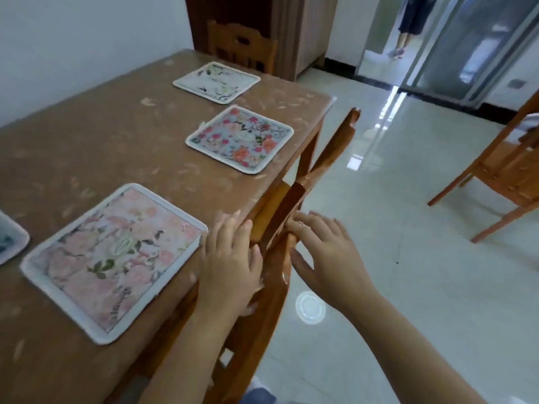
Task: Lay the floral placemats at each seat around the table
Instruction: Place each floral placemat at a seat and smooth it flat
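Our left hand (230, 260) and right hand (326, 252) rest with fingers spread and holding nothing on the chair (274, 275) back at the tabletop's right edge, the pink placemat (113, 258) lying flat just left of our nearer left hand.

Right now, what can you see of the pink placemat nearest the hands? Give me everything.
The pink placemat is a squarish fabric mat with rounded corners and a pale bound edge. Its print is soft pink flowers with green leaves around a pale oval motif in the middle. It lies flat on the brown table, turned slightly askew, close to the table's near edge. Nothing rests on it. The left hand is just beside its right edge, on the chair back; whether it touches the mat is unclear.
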Action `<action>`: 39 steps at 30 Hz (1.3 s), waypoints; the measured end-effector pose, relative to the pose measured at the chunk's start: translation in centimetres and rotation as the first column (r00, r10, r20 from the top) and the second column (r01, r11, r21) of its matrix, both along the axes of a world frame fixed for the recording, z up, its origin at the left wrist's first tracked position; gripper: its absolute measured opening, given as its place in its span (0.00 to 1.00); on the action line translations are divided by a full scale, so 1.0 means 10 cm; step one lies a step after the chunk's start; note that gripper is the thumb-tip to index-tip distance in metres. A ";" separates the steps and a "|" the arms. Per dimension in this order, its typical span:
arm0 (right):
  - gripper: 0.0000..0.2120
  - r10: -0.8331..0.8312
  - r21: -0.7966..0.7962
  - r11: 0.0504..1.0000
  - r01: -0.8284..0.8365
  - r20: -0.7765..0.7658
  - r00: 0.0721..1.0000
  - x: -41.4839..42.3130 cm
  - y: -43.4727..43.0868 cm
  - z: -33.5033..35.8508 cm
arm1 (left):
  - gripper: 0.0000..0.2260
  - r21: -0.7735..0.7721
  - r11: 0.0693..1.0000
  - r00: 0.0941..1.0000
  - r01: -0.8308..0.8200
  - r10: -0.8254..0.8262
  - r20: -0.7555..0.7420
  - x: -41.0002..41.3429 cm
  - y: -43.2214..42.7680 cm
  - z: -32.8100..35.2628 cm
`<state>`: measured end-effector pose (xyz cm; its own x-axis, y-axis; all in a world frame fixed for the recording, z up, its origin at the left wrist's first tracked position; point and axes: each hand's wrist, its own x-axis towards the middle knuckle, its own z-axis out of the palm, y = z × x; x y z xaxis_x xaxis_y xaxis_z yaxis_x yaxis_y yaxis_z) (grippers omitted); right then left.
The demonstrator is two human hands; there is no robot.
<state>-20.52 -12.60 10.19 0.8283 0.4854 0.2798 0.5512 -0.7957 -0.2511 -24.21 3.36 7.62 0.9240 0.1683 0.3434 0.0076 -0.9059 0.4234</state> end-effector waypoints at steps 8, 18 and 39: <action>0.20 0.359 -0.043 0.931 -0.362 -0.076 0.930 0.50 0.95 -0.14 | 0.17 0.030 0.936 0.928 -0.351 0.352 -0.118 -0.12 0.82 -0.26; 0.18 0.688 -0.043 0.711 -0.702 -0.163 0.707 1.00 1.73 -0.40 | 0.15 0.088 0.741 0.709 -0.665 0.665 -0.235 -0.24 1.11 -0.59; 0.25 0.911 -0.069 0.269 -0.961 -0.305 0.277 1.34 2.41 -1.65 | 0.13 0.042 0.614 0.577 -0.788 0.761 -0.297 -0.39 1.14 -1.62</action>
